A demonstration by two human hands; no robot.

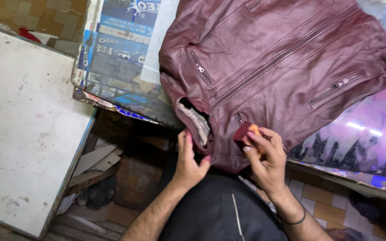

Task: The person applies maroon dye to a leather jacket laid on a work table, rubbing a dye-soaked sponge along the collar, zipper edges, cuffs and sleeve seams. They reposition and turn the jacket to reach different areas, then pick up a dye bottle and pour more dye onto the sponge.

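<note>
Left hand: we see our left hand point(189, 161) pinching the hem of the maroon leather jacket point(273, 67).
Right hand: our right hand point(266, 158) grips a small stained sponge point(246, 133), pressed on it.
Jacket: spread across the printed worktable point(112, 58).

Both forearms rise from the bottom edge of the view, bare to the elbow, and angle slightly toward each other. The left hand point(188, 163) is palm-down, its fingers pointing up and away from the body, the thumb spread out to the side toward the other hand, the fingertips curled into a pinch. The right hand point(264, 158) sits just beside it and a little higher, wrist bent inward, its fingers point(258, 138) curled and closed in a grip with the thumb underneath. A thin dark band circles the right wrist.
</note>
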